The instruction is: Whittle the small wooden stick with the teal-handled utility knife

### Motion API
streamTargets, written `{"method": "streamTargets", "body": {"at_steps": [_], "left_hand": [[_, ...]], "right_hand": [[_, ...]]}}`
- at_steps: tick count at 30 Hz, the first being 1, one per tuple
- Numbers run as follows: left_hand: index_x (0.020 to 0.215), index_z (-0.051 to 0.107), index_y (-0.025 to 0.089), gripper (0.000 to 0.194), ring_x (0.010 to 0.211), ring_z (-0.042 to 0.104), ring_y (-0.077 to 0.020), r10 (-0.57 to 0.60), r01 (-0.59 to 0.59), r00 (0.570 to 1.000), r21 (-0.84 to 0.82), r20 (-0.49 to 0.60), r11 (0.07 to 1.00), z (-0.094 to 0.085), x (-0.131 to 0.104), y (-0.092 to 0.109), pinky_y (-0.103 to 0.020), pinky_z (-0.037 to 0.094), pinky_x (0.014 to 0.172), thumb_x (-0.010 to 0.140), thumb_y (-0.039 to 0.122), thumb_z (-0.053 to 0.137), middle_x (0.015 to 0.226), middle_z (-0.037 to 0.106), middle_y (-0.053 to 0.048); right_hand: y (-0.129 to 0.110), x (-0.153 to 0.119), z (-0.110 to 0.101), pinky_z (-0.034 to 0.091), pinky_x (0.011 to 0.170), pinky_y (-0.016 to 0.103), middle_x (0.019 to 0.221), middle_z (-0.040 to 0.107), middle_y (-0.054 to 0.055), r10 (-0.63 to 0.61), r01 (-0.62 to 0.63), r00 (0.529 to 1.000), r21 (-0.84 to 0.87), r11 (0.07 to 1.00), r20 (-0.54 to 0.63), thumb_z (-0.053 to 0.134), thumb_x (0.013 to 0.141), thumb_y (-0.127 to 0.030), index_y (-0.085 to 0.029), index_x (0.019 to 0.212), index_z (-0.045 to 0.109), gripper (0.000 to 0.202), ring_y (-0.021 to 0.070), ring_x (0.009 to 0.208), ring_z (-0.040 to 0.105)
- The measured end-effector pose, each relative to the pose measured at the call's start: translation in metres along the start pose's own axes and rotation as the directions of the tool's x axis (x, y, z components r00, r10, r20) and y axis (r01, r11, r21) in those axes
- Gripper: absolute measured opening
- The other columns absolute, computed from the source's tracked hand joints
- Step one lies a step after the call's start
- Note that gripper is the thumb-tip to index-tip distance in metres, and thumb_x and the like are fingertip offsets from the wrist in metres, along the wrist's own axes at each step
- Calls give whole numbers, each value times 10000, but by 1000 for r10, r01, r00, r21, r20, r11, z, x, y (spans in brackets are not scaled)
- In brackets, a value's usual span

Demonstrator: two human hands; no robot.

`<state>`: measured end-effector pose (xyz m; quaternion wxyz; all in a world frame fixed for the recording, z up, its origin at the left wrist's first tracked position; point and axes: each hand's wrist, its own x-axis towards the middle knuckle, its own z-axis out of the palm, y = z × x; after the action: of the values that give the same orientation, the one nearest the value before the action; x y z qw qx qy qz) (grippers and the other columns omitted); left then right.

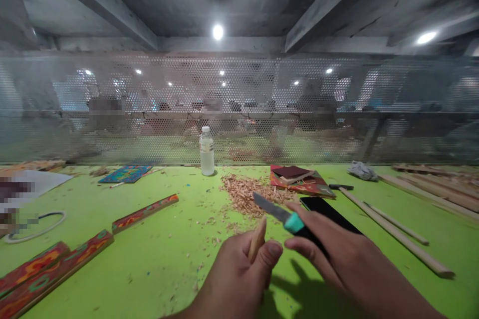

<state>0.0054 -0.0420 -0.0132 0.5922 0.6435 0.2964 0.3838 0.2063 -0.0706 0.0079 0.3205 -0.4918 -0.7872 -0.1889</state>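
Observation:
My left hand (241, 271) is closed around a short piece of wood (257, 240), whose rounded tip sticks up past the thumb. In my right hand (337, 246) is a knife (275, 211) with a grey blade and a black and teal handle. The blade points up and to the left, just above the wood and apart from it. Beyond the blade lies a heap of wood shavings (243, 194) on the green table (157, 264). A black phone (329, 213) lies partly hidden behind my right hand.
A water bottle (207, 152) stands near the perforated metal screen (149, 134). Sandpaper (294, 172) lies right of the shavings. A hammer (396, 229) and wood strips (441, 189) are at right. Painted wooden strips (75, 259) and a white ring (35, 237) lie at left.

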Motion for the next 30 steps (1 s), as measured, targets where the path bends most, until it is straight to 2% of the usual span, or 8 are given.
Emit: {"method": "streamTargets", "body": {"at_steps": [4, 7, 12, 14, 16, 21, 26, 30], "left_hand": [[807, 554, 201, 495, 439, 297, -73, -8, 8, 1000, -32, 20, 999, -1, -2, 5, -248, 324, 502, 955, 674, 561, 518, 380, 96], [870, 594, 195, 478, 491, 335, -95, -14, 15, 1000, -44, 17, 999, -3, -2, 7, -265, 379, 564, 931, 669, 607, 545, 371, 90], [940, 654, 184, 507, 842, 577, -226, 44, -45, 999, -16, -17, 999, -2, -2, 7, -388, 482, 837, 901, 689, 626, 803, 615, -46], [987, 662, 180, 546, 977, 592, -270, 38, -38, 998, 11, -51, 999, 0, -2, 6, -455, 458, 957, 875, 714, 637, 929, 664, -90], [939, 645, 185, 548, 1010, 591, -278, 21, -19, 997, 27, -77, 999, 1, -2, 5, -474, 434, 1009, 851, 725, 656, 951, 678, -94], [804, 604, 198, 491, 874, 572, -223, 17, -18, 998, -14, -68, 1000, 4, -1, 7, -404, 465, 927, 884, 681, 642, 817, 639, -36], [762, 584, 200, 470, 825, 517, -189, 64, -63, 996, 14, -59, 998, 2, 2, 3, -350, 435, 872, 921, 640, 627, 774, 561, -2], [739, 530, 213, 508, 608, 398, -135, -5, 10, 997, 71, -77, 997, 1, 4, -1, -280, 358, 618, 951, 673, 553, 609, 428, 51]], "right_hand": [[15, 3, 0, 645, 689, 390, 1189, 772, 154, 68, -68, 998, 0, 998, 12, 347, 1082, -548, -168, 1336, 604, 525, 307, 956, 787], [17, 8, -2, 650, 741, 380, 1168, 780, 156, -6, 0, 998, 88, 996, 60, 320, 1086, -548, -170, 1320, 629, 542, 293, 1005, 779], [8, 15, -10, 650, 794, 353, 1129, 791, 161, -168, 88, 948, 283, 955, 270, 453, 1061, -524, -154, 1316, 664, 497, 269, 975, 788], [5, 14, -10, 656, 776, 356, 1141, 789, 165, -200, 106, 927, 290, 951, 316, 516, 1039, -509, -143, 1316, 664, 482, 280, 960, 791], [2, 11, -9, 663, 751, 366, 1149, 787, 170, -211, 134, 927, 253, 958, 309, 495, 1045, -518, -129, 1338, 646, 510, 291, 951, 794], [-3, 4, -2, 667, 639, 367, 1086, 796, 189, -208, 181, 954, 142, 973, 214, 240, 1093, -554, -82, 1320, 631, 654, 279, 845, 807], [-13, 3, -4, 629, 503, 316, 957, 815, 141, -174, 164, 971, 70, 984, 163, 198, 1107, -521, -89, 1247, 653, 643, 243, 700, 802], [-17, 1, -4, 628, 511, 315, 986, 813, 146, -129, 122, 982, 57, 991, 141, 207, 1114, -489, -62, 1309, 606, 616, 240, 712, 804]]}}
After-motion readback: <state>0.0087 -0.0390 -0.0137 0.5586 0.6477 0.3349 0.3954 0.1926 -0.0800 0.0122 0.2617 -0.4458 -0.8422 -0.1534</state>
